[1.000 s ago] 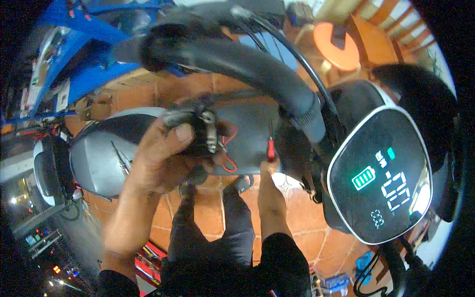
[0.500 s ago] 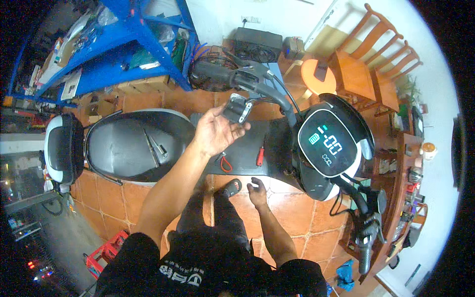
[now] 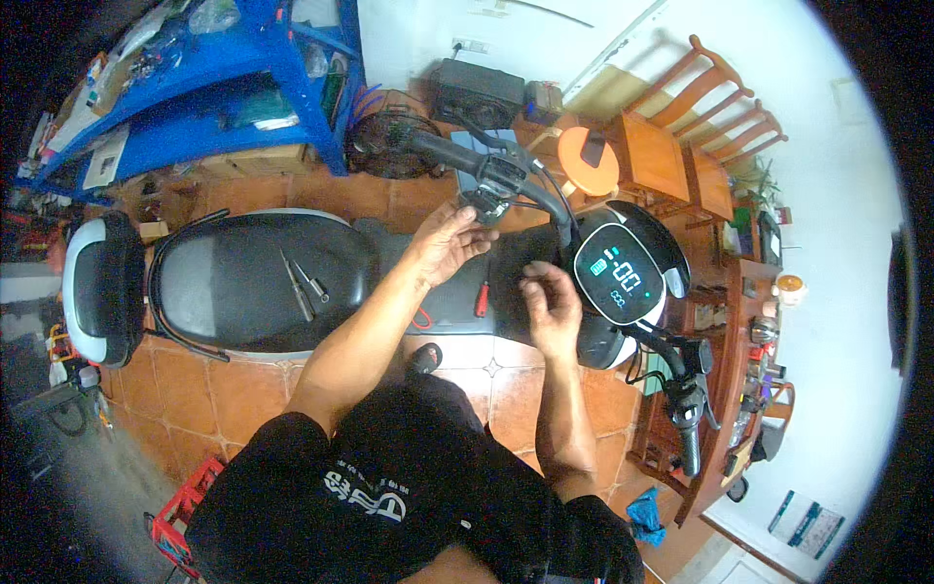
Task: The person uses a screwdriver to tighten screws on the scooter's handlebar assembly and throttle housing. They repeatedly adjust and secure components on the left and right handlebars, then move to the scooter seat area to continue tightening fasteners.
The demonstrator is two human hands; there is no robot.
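An electric scooter stands across in front of me, its display (image 3: 621,279) lit. At the far handlebar (image 3: 457,154), my left hand (image 3: 449,241) grips a small black part (image 3: 484,206) by its edge, just under the switch housing (image 3: 504,173). Whether the part touches the housing I cannot tell. My right hand (image 3: 553,310) is raised over the footboard, fingers curled and thumb near the fingertips; anything in it is too small to make out. A red-handled screwdriver (image 3: 482,299) and a red loop (image 3: 422,318) lie between my hands on the footboard.
Two slim metal tools (image 3: 300,290) lie on the black seat (image 3: 214,282), with a rear box (image 3: 102,289) behind it. Beyond are a blue shelf (image 3: 224,92), a round orange stool (image 3: 588,164) and wooden chairs (image 3: 647,146). A wooden cabinet (image 3: 715,389) stands right.
My left hand has brought the black part up against the handlebar area. My right hand has risen from beside the scooter to above the footboard. The view has shifted slightly.
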